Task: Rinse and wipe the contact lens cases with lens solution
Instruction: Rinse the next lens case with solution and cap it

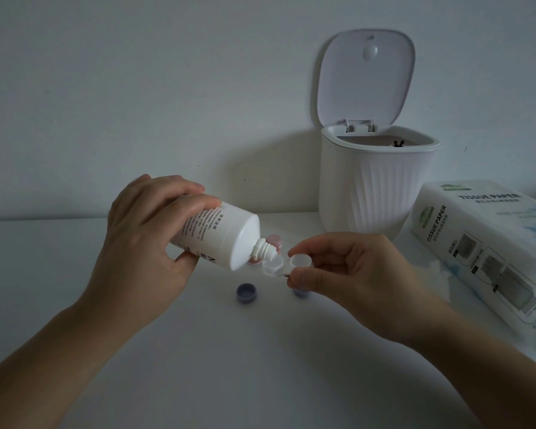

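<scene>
My left hand [146, 243] grips a white lens solution bottle [220, 239], tilted with its threaded nozzle pointing down and right. The nozzle tip sits right over the left well of a white contact lens case [283, 266]. My right hand [347, 267] pinches that case by its right well, holding it level above the table. A purple cap [246, 293] lies on the table below, and a second purple cap [298, 293] peeks out under my right fingers. A pink lens case [274, 243] lies behind the nozzle, partly hidden.
A small white ribbed bin [375, 187] with its lid flipped up stands at the back right. A tissue paper pack [489, 243] lies at the right, a sheet sticking out of it. The white table [229, 366] meets a white wall behind.
</scene>
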